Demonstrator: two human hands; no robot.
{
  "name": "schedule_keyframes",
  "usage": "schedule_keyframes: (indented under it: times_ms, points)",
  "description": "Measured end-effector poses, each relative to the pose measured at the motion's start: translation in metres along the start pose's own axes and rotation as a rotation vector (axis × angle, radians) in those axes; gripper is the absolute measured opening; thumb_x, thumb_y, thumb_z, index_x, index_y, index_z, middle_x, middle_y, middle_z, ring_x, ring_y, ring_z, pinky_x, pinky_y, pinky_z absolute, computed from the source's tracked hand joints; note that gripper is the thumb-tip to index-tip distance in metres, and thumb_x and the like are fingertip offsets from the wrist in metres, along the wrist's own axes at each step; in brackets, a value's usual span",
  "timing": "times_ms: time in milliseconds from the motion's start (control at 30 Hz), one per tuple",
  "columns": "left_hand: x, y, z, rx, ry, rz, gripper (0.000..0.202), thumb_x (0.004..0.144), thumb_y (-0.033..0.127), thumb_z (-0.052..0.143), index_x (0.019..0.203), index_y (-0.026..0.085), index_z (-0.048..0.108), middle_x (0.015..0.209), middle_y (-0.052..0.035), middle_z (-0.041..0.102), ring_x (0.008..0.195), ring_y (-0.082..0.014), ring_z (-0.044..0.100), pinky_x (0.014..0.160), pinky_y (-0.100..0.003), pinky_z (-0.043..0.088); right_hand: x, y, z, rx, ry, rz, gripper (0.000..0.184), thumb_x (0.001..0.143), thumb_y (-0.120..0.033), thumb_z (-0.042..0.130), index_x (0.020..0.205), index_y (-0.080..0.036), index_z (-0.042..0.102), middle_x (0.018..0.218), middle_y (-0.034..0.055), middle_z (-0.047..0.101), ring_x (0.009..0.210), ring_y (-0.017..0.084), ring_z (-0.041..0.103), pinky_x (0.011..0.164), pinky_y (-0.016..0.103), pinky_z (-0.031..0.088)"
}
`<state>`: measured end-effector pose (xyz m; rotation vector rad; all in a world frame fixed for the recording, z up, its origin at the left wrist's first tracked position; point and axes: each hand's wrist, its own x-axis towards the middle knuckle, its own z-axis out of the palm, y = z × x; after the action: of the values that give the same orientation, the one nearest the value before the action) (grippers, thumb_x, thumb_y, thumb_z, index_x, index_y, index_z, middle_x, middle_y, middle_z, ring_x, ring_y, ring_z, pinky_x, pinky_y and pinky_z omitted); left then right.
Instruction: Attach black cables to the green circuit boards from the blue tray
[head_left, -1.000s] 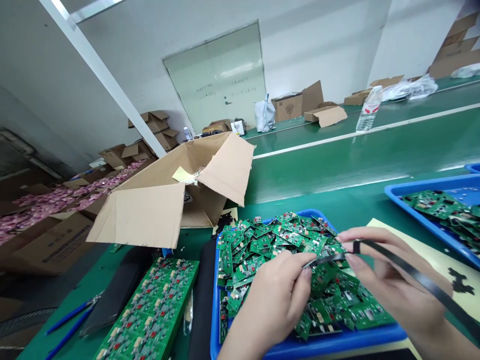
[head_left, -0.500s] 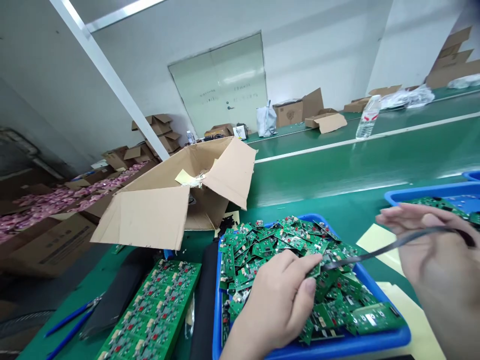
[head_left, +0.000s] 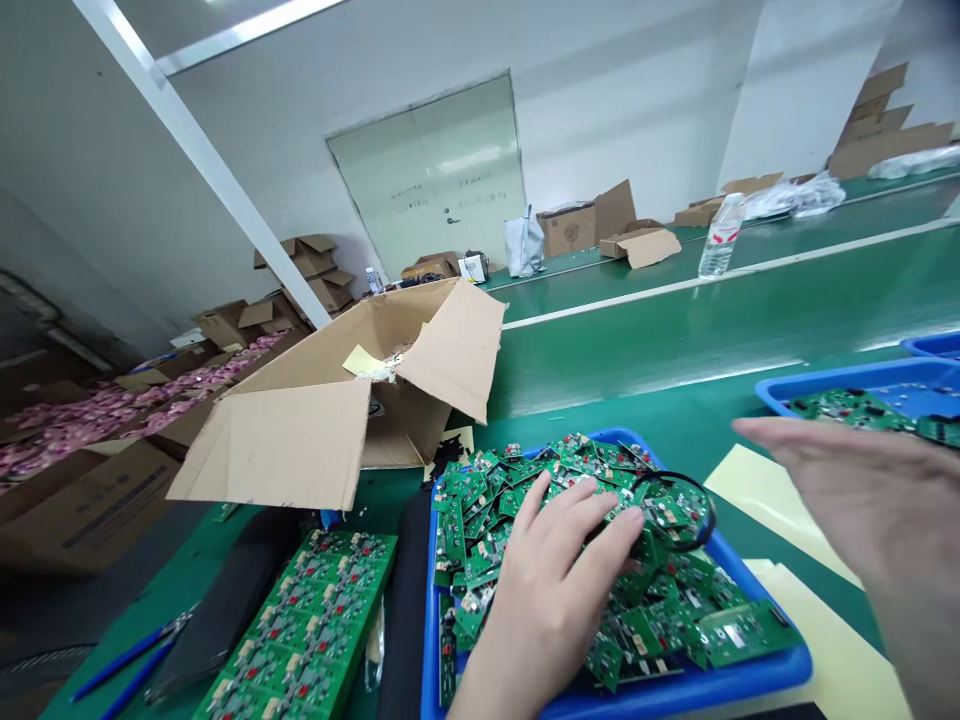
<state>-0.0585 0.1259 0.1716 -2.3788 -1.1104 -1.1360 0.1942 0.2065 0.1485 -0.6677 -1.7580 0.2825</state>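
Observation:
My left hand point(head_left: 559, 580) rests over a heap of small green circuit boards point(head_left: 600, 465) in a blue tray point(head_left: 433, 640), fingers spread and holding nothing that I can see. Beside its fingertips a thin black cable point(head_left: 711, 520) curls in a loop on top of the boards; its attached end is hidden. My right hand point(head_left: 862, 490), blurred and partly out of frame, hovers to the right of the tray. Its visible fingers are stretched out flat, and no object shows in it.
A larger board panel point(head_left: 315, 620) and blue-handled pliers point(head_left: 131, 660) lie left. An open cardboard box point(head_left: 277, 430) stands behind them. Yellow paper sheets point(head_left: 825, 640) and another blue tray point(head_left: 772, 390) are at right. A water bottle point(head_left: 721, 240) stands farther back.
The black cable has left my right hand and now lies looped on the boards. My left fingers have loosened from their pinch and spread. The view has shifted slightly.

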Motion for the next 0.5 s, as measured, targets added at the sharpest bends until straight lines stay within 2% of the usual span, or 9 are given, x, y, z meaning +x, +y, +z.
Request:
schedule_keyframes:
  times_ms: [67, 167, 233, 300, 400, 500]
  points:
    - [-0.001, 0.0, 0.002, 0.011, 0.008, 0.021, 0.021, 0.095, 0.014, 0.051, 0.115, 0.015, 0.06, 0.108, -0.0103, 0.072, 0.111, -0.0218, 0.065, 0.104, -0.047, 0.049, -0.001, -0.02, 0.016, 0.018, -0.136, -0.144, 0.027, 0.094, -0.027, 0.052, 0.12, -0.03, 0.061, 0.11, 0.0059, 0.071, 0.113, 0.027, 0.064, 0.104, 0.047, 0.047]
    - [-0.002, 0.001, 0.003, 0.002, 0.071, -0.026, 0.022, 0.095, 0.017, 0.053, 0.114, 0.015, 0.062, 0.112, -0.0132, 0.066, 0.108, -0.0213, 0.063, 0.091, -0.038, 0.057, 0.0, -0.035, 0.031, -0.082, -0.277, -0.366, 0.031, 0.082, -0.014, 0.069, 0.112, -0.022, 0.064, 0.1, 0.0022, 0.074, 0.107, 0.022, 0.066, 0.119, 0.047, 0.027]
    - [-0.001, 0.001, 0.002, 0.011, 0.134, -0.081, 0.023, 0.094, 0.018, 0.056, 0.115, 0.015, 0.064, 0.106, -0.0117, 0.061, 0.1, -0.0199, 0.062, 0.082, -0.033, 0.058, 0.0, -0.036, 0.033, -0.105, -0.308, -0.431, 0.03, 0.08, -0.007, 0.068, 0.107, -0.019, 0.065, 0.092, 0.0003, 0.075, 0.099, 0.018, 0.069, 0.12, 0.045, 0.025]
    - [0.0, 0.001, 0.001, 0.019, 0.168, -0.112, 0.023, 0.093, 0.017, 0.058, 0.115, 0.014, 0.064, 0.096, -0.0086, 0.058, 0.091, -0.018, 0.059, 0.077, -0.03, 0.056, 0.0, -0.037, 0.031, -0.115, -0.306, -0.433, 0.029, 0.08, -0.003, 0.065, 0.106, -0.017, 0.065, 0.09, 0.0011, 0.074, 0.093, 0.017, 0.07, 0.119, 0.043, 0.027]
    - [0.001, 0.001, 0.0, -0.005, 0.162, -0.112, 0.023, 0.091, 0.015, 0.06, 0.114, 0.012, 0.064, 0.092, -0.007, 0.058, 0.086, -0.0168, 0.058, 0.075, -0.028, 0.053, -0.002, -0.04, 0.027, -0.135, -0.309, -0.43, 0.032, 0.081, -0.002, 0.062, 0.11, -0.015, 0.064, 0.094, 0.0035, 0.074, 0.092, 0.016, 0.07, 0.12, 0.043, 0.027]
    - [0.0, 0.001, 0.001, -0.054, 0.148, -0.136, 0.026, 0.091, 0.019, 0.061, 0.116, 0.012, 0.063, 0.092, -0.0066, 0.058, 0.085, -0.0163, 0.058, 0.073, -0.026, 0.053, -0.004, -0.043, 0.026, -0.148, -0.346, -0.441, 0.034, 0.082, -0.004, 0.061, 0.114, -0.014, 0.064, 0.098, 0.0048, 0.073, 0.096, 0.017, 0.069, 0.12, 0.044, 0.025]
